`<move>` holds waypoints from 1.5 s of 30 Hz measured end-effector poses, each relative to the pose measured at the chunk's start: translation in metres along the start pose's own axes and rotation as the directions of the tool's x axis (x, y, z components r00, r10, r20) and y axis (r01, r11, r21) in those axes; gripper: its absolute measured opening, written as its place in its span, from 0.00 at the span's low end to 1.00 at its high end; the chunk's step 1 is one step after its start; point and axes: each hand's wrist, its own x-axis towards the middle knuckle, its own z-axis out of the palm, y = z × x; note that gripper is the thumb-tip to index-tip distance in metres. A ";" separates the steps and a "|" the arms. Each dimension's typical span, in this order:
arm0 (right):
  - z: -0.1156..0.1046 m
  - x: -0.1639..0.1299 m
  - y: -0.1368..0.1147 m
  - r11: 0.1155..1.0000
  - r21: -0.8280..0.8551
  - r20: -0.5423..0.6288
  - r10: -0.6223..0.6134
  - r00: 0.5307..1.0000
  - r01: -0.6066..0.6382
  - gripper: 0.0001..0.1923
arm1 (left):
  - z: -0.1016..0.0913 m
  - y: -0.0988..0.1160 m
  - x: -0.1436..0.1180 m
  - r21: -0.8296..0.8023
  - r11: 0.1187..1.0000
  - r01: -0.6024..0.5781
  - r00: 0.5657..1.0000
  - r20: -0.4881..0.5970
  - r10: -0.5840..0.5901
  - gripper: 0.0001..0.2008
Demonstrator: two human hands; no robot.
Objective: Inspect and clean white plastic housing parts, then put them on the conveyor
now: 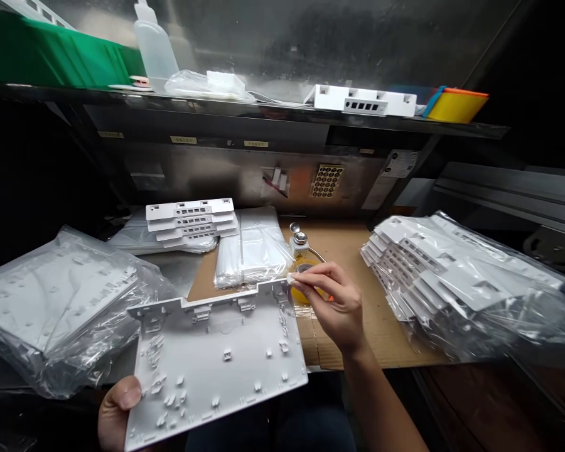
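A white plastic housing panel point(235, 339) tilts up in front of me, its inner face with clips and posts toward me. My left hand point(117, 408) grips its lower left edge, thumb on the inner face and the other fingers hidden behind. At the panel's upper right corner, my right hand point(332, 301) pinches a small white wad point(290, 279) that touches the edge. What the wad is made of cannot be made out. Just behind this hand stand a pump dispenser bottle point(299, 242) and a yellow roll point(304, 295), partly covered by the fingers.
Bagged panels lie in a left stack point(56, 295) and a right stack point(452, 270). Behind are stacked white panels point(191, 220) and a pile of clear bags point(254, 245). Overhead, a metal shelf point(263, 108) holds a green bin point(61, 53), a squeeze bottle point(155, 47) and a yellow container point(456, 105).
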 end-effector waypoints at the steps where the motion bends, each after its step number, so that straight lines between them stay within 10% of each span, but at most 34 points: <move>1: 0.000 -0.002 0.004 1.000 0.000 0.007 0.017 1.000 -0.017 0.10 | -0.001 -0.002 0.001 0.003 1.000 0.003 1.000 0.014 -0.003 0.52; 11: -0.013 -0.011 0.009 0.997 0.026 -0.091 0.069 0.993 -0.066 0.10 | -0.012 -0.005 0.012 -0.002 0.985 0.170 0.964 0.207 -0.166 0.44; 19: -0.017 -0.012 0.021 0.988 -0.101 -0.088 0.111 0.990 -0.119 0.07 | 0.062 -0.017 0.008 0.061 0.998 0.013 0.990 0.139 -0.022 0.44; 24: 0.014 -0.001 -0.028 0.999 0.031 -0.072 -0.036 0.997 0.038 0.14 | 0.100 -0.042 0.009 0.243 0.965 -0.100 0.979 -0.150 0.139 0.51; 30: 0.050 0.002 -0.067 0.985 0.119 0.007 -0.128 0.992 0.127 0.17 | 0.133 -0.067 0.003 0.259 0.965 -0.033 0.986 -0.150 0.074 0.58; 41: 0.049 0.000 -0.065 0.984 0.087 0.029 -0.157 0.987 0.154 0.17 | 0.134 -0.066 0.007 0.246 0.969 -0.007 0.984 -0.171 0.050 0.58; 45: 0.034 -0.002 -0.018 0.997 -0.059 -0.049 -0.054 0.997 0.051 0.09 | 0.103 -0.035 0.003 0.233 0.965 -0.122 0.932 -0.309 0.192 0.56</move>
